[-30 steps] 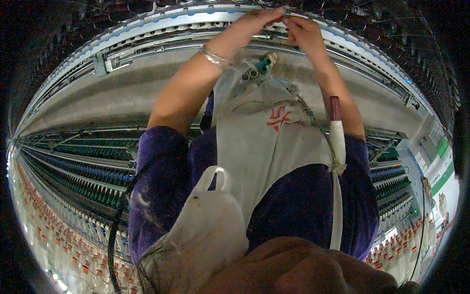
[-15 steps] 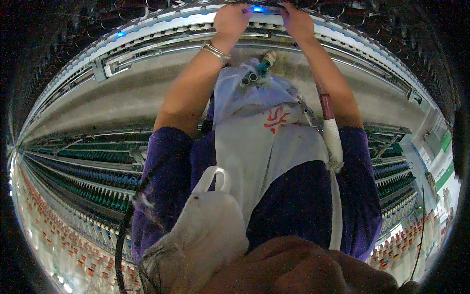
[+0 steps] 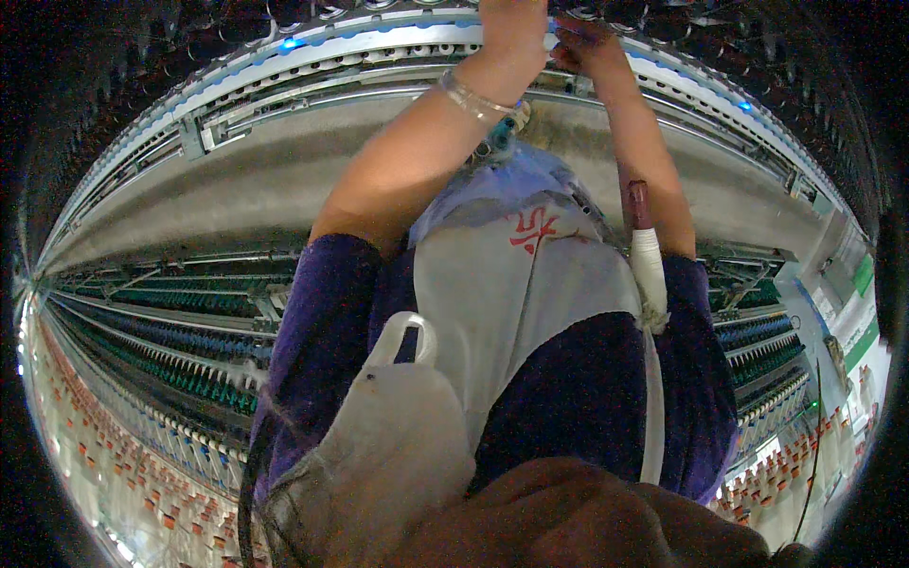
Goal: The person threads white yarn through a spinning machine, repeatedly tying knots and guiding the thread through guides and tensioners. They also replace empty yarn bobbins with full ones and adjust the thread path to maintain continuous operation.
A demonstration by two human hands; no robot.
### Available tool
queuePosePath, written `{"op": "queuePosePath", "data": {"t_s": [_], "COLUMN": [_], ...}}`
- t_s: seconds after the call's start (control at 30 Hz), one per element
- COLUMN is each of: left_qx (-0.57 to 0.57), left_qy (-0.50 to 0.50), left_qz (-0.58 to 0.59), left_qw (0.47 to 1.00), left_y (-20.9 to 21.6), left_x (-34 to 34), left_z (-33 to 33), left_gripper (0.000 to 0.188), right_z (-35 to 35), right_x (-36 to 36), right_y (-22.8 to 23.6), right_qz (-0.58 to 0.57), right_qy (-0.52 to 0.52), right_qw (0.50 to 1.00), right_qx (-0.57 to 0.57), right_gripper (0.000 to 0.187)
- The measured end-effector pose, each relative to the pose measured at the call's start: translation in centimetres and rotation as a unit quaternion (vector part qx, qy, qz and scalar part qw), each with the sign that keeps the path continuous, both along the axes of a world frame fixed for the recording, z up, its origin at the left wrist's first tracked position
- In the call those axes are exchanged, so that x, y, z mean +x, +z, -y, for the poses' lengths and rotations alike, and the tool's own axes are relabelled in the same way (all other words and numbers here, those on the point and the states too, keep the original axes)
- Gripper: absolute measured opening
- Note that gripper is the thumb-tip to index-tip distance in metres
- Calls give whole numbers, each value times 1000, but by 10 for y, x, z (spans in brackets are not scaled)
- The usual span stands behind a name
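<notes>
Both my arms reach up to the long spinning machine (image 3: 417,43) at the top of the view. My left hand (image 3: 516,33) is raised across its pale rail, in front of the dark row of round parts. The upper edge cuts off its fingers, so their grip is hidden. Close beside it on the right, my right hand (image 3: 589,49) is at the same rail with its fingers bent inward, in shadow. Whatever those fingers pinch is too dark to make out. A clear bracelet (image 3: 473,99) circles my left wrist.
A white apron (image 3: 473,256) with red marks hangs at my front, with a bluish plastic bag (image 3: 516,170) at its far end. A maroon-and-white stick-like tool (image 3: 646,260) hangs by my right arm. Behind me stands another machine (image 3: 170,350) with rows of bobbins. Concrete floor (image 3: 284,194) lies between.
My left hand has moved right and farther up, beyond the rail. My right hand has dropped slightly and curled inward. The blue light between my hands is no longer seen there; one shows at the right.
</notes>
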State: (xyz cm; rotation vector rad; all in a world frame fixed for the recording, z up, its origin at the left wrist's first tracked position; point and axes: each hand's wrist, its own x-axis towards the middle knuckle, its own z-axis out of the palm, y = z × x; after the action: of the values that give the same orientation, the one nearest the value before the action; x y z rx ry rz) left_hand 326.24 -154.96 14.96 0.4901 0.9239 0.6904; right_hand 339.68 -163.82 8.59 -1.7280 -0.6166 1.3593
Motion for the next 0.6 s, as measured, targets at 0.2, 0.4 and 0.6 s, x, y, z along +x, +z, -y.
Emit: {"op": "queuePosePath", "data": {"t_s": [0.2, 0.4, 0.6], "left_qx": [125, 249, 470], "left_qy": [-41, -43, -233], "left_qz": [-141, -304, -473], "left_qw": [981, 919, 708], "left_y": [42, -53, -110], "left_x": [33, 20, 5], "left_z": [4, 28, 27], "left_gripper": [29, 36, 46], "right_z": [24, 58, 40], "right_x": [0, -12, -28], "right_y": [48, 77, 110], "right_qz": [-196, -340, -329], "right_qy": [-111, -58, -76], "right_qw": [974, 938, 941], "right_qx": [-30, 8, 26], "right_gripper": [30, 28, 31]}}
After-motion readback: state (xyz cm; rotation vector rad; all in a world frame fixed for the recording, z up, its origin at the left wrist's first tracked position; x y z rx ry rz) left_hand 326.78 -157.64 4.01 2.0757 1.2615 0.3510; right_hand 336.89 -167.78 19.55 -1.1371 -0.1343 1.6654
